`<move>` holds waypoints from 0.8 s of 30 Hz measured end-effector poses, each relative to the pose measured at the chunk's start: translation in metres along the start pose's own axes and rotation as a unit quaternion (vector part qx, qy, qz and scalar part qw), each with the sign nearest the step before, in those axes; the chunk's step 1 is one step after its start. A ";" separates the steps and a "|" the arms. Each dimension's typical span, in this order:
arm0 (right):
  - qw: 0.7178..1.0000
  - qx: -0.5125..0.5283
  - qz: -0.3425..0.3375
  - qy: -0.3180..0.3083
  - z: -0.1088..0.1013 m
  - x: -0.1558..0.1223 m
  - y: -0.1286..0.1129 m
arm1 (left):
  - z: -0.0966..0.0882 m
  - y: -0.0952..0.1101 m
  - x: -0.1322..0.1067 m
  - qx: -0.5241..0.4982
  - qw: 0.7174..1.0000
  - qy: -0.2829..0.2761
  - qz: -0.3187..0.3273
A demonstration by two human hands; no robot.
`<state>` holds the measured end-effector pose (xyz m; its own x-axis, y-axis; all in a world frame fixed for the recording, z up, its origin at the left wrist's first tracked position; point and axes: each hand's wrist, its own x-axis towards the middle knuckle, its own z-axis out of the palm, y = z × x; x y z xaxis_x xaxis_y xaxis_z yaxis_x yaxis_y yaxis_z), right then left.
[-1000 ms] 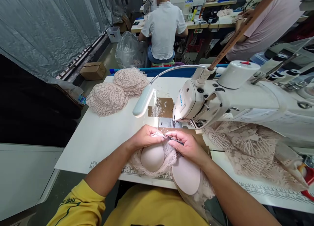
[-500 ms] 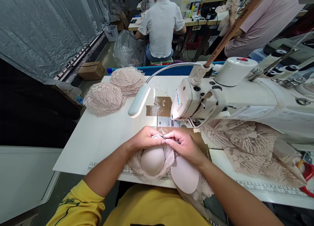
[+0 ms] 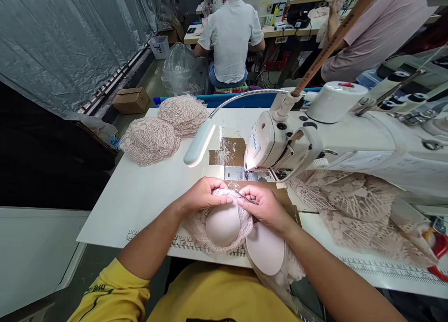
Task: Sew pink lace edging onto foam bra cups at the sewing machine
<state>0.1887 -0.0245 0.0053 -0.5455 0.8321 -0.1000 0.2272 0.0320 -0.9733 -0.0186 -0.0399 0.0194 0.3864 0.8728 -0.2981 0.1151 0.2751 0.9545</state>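
A pale pink lace bra (image 3: 224, 225) with smooth moulded cups lies at the table's front edge, just before the sewing machine's needle area. My left hand (image 3: 206, 194) is closed on the upper lace edge of the left cup, thumb on top. In my right hand (image 3: 261, 204) is a slim dark metal tool (image 3: 247, 199), pinched with its tip pointing at the lace between both hands. Whether it is tweezers or snips I cannot make out. The second cup (image 3: 266, 248) hangs below my right wrist, partly over the table edge.
The sewing machine (image 3: 273, 140) stands behind my hands, with a lamp (image 3: 199, 143) at its left. Stacked lace cups (image 3: 150, 141) lie at the back left, more lace pieces (image 3: 364, 210) at right. Red-handled scissors (image 3: 439, 252) rest at the right edge. Two people sit beyond.
My hands have drawn slightly apart, showing more of the lace edge and the metal tool between them. The left cup has shifted a little to the right and up.
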 end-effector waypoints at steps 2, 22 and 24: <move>1.000 -0.007 -0.009 -0.008 -0.001 0.000 0.000 | 0.000 0.001 0.000 -0.006 1.000 -0.012 -0.011; 0.998 -0.045 -0.045 -0.007 -0.004 -0.002 -0.003 | 0.005 -0.003 0.000 -0.066 0.995 -0.064 -0.033; 0.998 -0.043 -0.039 0.006 -0.003 -0.002 -0.002 | 0.006 -0.002 0.000 -0.057 0.996 -0.062 -0.034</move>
<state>0.1920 -0.0249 0.0081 -0.5544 0.8320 -0.0206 0.2522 0.1444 -0.9568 -0.0128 -0.0429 0.0176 0.4912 0.7965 -0.3526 0.0429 0.3822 0.9231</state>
